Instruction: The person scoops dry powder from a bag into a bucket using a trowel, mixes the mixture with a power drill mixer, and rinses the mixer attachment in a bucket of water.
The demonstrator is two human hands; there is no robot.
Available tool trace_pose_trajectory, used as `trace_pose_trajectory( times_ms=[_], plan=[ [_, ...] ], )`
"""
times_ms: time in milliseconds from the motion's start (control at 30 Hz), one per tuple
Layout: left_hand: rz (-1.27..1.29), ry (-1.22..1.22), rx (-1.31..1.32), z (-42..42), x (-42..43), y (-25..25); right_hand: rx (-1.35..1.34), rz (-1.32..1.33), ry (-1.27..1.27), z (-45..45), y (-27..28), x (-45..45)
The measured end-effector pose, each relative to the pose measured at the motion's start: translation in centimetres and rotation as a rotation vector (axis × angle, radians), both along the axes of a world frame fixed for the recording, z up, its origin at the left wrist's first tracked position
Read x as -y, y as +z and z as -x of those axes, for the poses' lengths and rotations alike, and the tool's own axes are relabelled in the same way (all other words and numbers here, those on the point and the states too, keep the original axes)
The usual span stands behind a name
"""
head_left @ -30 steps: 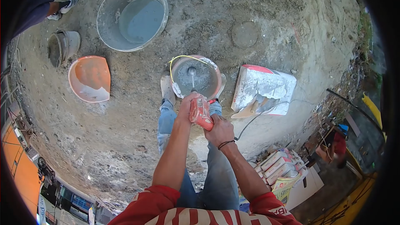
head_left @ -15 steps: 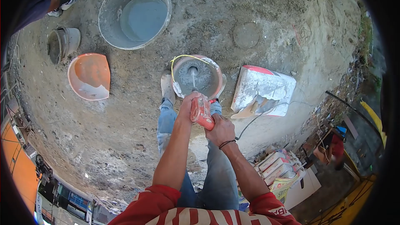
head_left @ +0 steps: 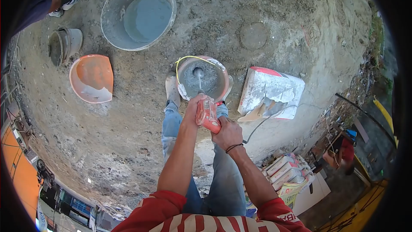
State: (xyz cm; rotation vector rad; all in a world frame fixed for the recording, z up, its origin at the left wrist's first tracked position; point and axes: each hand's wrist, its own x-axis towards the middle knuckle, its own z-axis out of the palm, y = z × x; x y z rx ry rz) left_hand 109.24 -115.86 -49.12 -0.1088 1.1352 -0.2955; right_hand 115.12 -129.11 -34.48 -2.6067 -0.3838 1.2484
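Both hands grip a red, dust-covered power drill (head_left: 207,115) pointed down into a bucket. My left hand (head_left: 194,105) wraps the drill's front part near the chuck. My right hand (head_left: 228,134) is closed round its rear handle, a dark band on that wrist. From the chuck, a metal mixing shaft (head_left: 199,79) runs into grey, lumpy wet mix (head_left: 209,78); its lower end is hidden in the mix. The bucket (head_left: 225,87) stands upright between my feet, its yellow handle lying over the far rim. A dark power cord (head_left: 257,127) trails right from the drill.
A torn, powdery cement bag (head_left: 274,90) lies right of the bucket. Left are a cut orange container (head_left: 92,77), an old bucket (head_left: 74,43) and a large tub (head_left: 112,30) of grey water. Stacked bags (head_left: 285,169) stand lower right. Other people are upper left and right.
Around the mixing shaft the mix's surface looks slightly different. My hands, the drill and the bucket stay almost in the same place.
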Motion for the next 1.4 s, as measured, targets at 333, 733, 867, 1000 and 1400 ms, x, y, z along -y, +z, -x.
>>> trace_pose_trajectory(
  times_ms=[333, 733, 867, 1000, 1400],
  plan=[
    [-0.017, -0.053, -0.037, -0.4, -0.1, 0.5, 0.034, -0.051, -0.013, 0.3, -0.7, 0.7],
    [0.021, -0.037, 0.06, 0.5, 0.6, -1.2, -0.002, -0.016, 0.026, -0.2, -0.1, 1.0],
    [-0.035, -0.073, 0.03, 0.7, 1.0, -1.8, -0.005, -0.035, 0.027, -0.4, -0.4, 1.6],
    [-0.015, -0.051, 0.055, 0.3, 1.3, -1.5, -0.003, -0.027, 0.027, -0.9, -0.4, 1.8],
    [-0.065, -0.082, 0.026, -0.3, 2.9, -1.8, -0.074, 0.005, 0.011, -1.2, -0.4, 3.5]
  ],
)
